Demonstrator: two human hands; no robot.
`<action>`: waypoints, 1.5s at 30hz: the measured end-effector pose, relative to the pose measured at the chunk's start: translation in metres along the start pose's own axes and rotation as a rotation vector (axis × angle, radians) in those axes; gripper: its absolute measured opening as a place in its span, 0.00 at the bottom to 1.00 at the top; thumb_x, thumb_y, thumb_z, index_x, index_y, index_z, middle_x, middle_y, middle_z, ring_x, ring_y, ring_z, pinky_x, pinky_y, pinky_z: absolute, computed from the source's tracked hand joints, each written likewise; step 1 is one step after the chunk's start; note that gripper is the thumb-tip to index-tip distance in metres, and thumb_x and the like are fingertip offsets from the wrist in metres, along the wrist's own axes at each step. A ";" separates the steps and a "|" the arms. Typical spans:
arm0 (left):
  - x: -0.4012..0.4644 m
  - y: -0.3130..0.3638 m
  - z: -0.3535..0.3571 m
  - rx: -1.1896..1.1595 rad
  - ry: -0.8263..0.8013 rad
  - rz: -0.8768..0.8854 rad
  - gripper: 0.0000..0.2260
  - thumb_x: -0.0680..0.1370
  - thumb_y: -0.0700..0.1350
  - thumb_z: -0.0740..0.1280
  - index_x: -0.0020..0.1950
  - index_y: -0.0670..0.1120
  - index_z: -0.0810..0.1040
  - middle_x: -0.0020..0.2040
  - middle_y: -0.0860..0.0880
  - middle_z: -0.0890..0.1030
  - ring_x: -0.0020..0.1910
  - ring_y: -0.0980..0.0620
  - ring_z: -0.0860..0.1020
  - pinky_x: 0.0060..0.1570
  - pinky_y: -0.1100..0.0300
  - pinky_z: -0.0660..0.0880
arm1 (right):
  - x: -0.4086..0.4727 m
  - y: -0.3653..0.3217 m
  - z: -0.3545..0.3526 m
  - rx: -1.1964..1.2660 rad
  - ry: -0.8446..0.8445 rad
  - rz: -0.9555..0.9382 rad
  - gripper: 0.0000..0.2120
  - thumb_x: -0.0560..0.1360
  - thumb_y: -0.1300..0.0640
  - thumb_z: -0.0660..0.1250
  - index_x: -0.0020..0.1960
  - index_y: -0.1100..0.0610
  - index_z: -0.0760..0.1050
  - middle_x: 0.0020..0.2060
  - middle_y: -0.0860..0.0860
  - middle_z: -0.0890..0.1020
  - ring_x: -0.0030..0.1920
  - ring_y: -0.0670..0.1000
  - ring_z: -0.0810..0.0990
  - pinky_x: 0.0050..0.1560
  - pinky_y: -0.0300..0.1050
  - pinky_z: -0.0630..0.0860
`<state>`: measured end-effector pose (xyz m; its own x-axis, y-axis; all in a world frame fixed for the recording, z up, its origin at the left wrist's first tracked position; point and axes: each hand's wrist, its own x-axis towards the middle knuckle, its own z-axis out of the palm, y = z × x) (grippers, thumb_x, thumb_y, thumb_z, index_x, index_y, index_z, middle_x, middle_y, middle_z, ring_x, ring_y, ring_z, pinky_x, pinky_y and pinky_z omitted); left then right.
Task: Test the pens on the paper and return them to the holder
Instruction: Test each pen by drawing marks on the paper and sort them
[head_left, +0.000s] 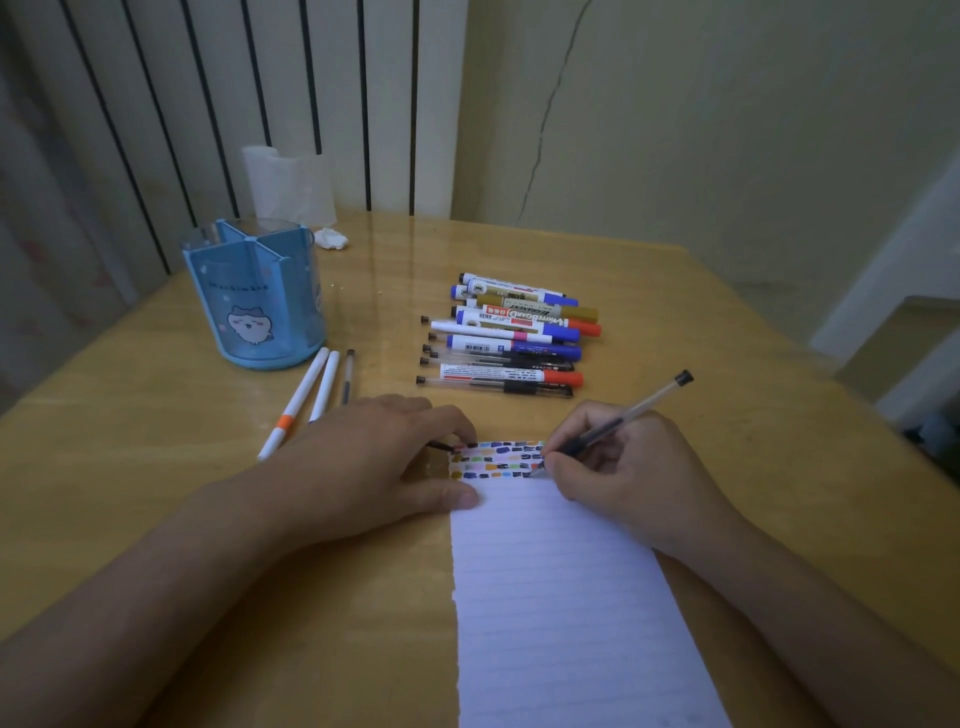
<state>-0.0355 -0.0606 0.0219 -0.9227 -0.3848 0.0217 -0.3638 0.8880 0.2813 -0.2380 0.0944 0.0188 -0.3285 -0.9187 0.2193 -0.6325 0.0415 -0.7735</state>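
- Head view: the right hand (618, 462) grips a clear gel pen (623, 421), its tip touching the far end of the lined paper (561, 597) among rows of coloured test marks (498, 460).
- The left hand (374, 457) presses the paper's far left corner — fingers curled, pinching a small dark pen cap (441, 446).
- The blue pen holder (254, 296) stands far left on the counter (156, 467); three pens (322, 384) lie just beside it.
- A pile of markers and pens (511, 338) lies beyond the paper.

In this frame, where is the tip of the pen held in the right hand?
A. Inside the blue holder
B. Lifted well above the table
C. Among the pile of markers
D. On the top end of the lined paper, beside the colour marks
D: the right hand grips the pen, tip down on the paper at its marked top end.
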 end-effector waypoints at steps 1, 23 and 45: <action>0.000 0.000 0.000 -0.003 -0.002 -0.001 0.26 0.71 0.73 0.57 0.66 0.67 0.66 0.60 0.62 0.75 0.57 0.63 0.72 0.55 0.57 0.75 | 0.000 0.000 0.000 -0.008 0.005 0.008 0.07 0.72 0.60 0.73 0.39 0.50 0.81 0.33 0.48 0.84 0.34 0.48 0.82 0.36 0.48 0.80; 0.000 0.000 0.001 0.004 0.012 0.002 0.25 0.72 0.73 0.58 0.66 0.67 0.65 0.60 0.61 0.76 0.58 0.61 0.73 0.56 0.56 0.75 | 0.000 0.001 0.001 0.068 0.010 0.021 0.08 0.74 0.62 0.73 0.40 0.50 0.82 0.31 0.51 0.83 0.33 0.53 0.82 0.38 0.59 0.81; -0.007 0.011 -0.008 -0.119 0.163 -0.067 0.20 0.84 0.48 0.53 0.76 0.61 0.59 0.69 0.59 0.70 0.60 0.62 0.71 0.57 0.63 0.71 | 0.004 -0.006 -0.007 0.426 0.061 0.091 0.03 0.77 0.65 0.69 0.47 0.61 0.75 0.32 0.55 0.83 0.30 0.51 0.81 0.30 0.41 0.76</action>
<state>-0.0322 -0.0499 0.0326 -0.8608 -0.4860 0.1510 -0.3969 0.8267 0.3987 -0.2407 0.0933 0.0285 -0.4183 -0.8934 0.1637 -0.2578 -0.0560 -0.9646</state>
